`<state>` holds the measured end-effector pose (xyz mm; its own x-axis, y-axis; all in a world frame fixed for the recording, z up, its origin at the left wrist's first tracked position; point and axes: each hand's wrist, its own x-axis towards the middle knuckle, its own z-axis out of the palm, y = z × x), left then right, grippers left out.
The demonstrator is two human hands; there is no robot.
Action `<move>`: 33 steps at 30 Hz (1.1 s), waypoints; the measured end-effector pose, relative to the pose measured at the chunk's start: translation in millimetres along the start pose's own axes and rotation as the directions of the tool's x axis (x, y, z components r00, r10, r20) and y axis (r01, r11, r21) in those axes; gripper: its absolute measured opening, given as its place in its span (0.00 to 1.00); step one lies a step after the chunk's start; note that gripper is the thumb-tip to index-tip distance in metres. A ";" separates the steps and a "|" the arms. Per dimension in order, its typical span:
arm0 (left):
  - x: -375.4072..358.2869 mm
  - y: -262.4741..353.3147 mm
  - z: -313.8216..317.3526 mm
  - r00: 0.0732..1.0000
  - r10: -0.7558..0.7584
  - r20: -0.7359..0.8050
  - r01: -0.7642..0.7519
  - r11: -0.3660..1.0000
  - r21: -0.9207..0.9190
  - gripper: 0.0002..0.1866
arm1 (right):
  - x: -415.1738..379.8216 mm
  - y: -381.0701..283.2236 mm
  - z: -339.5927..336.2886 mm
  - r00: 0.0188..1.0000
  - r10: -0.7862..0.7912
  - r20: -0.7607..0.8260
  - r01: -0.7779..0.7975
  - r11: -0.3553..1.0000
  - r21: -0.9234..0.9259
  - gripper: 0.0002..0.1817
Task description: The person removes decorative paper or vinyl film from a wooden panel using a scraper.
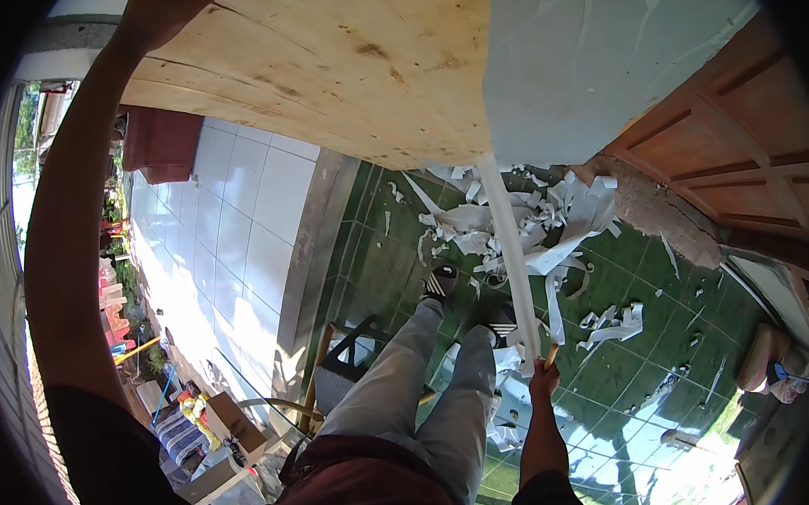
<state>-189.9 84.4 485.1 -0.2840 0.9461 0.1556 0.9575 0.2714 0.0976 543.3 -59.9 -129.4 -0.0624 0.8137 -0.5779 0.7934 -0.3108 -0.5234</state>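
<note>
My left hand [175, 3] rests against a bare plywood surface [341, 57] at the top left, thumb stretched out; its fingers are partly cut off by the frame edge. Patterned pale grey wallpaper [588, 70] covers the right part of that surface. From its lower edge a long white strip [507, 249] hangs down to my right hand [545, 379]. That hand is closed at the strip's lower end, and a short tan piece juts up from it; I cannot tell what the piece is.
Torn white scraps [534, 227] lie heaped on the green tiled floor [642, 265] by my feet. A chair [348, 378] stands left of my legs, beside a white tiled ledge [244, 180]. A brown panelled wooden door [740, 133] is at the right. Boxes [235, 427] sit lower left.
</note>
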 end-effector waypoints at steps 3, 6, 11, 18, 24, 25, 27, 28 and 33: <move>1.8 -9.4 -4.4 1.000 0.008 0.016 -0.008 1.000 0.008 0.29 | -7.4 10.5 1.8 0.997 0.076 0.016 -0.075 0.995 -0.060 0.16; 2.3 -20.3 -7.5 0.999 0.030 0.032 -0.031 0.999 0.037 0.28 | -14.5 14.4 7.5 0.996 0.085 -0.006 -0.085 0.995 -0.060 0.15; 2.4 -35.4 -8.6 0.997 0.057 0.054 -0.061 0.995 0.080 0.26 | -35.6 68.2 6.2 0.986 0.166 -0.021 -0.167 0.974 -0.152 0.15; 5.2 -47.1 -4.9 0.990 0.136 0.024 -0.138 0.976 0.168 0.26 | -188.3 240.9 -135.2 0.797 0.508 -0.326 -0.577 0.481 -0.660 0.16; -2.9 -23.1 0.0 0.997 0.045 0.058 -0.051 0.994 0.100 0.27 | -144.5 190.2 -188.9 0.924 0.153 -0.351 -0.312 0.834 -0.456 0.13; -3.2 -16.0 -3.0 0.998 0.033 0.050 -0.038 0.994 0.099 0.27 | -121.4 174.7 -178.9 0.951 0.112 -0.287 -0.230 0.877 -0.421 0.11; -4.5 -1.9 -4.6 0.998 0.046 0.043 -0.053 0.982 0.183 0.26 | -77.8 93.1 -159.6 0.962 0.052 -0.267 -0.126 0.955 -0.269 0.09; -5.1 4.0 -4.6 0.995 0.093 0.020 -0.095 0.970 0.224 0.26 | -65.5 29.7 -154.1 0.949 -0.066 -0.309 0.007 0.982 -0.188 0.11; -6.7 17.5 -9.0 0.995 0.101 0.000 -0.101 0.989 0.106 0.23 | -15.8 -164.5 -148.1 0.900 -0.347 -0.265 0.342 0.937 -0.067 0.19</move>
<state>-171.8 81.2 494.6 -0.1858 0.9687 0.1646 0.9811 0.1921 -0.0234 503.5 51.1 58.5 -0.1713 0.9700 -0.1725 0.7626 0.0197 -0.6466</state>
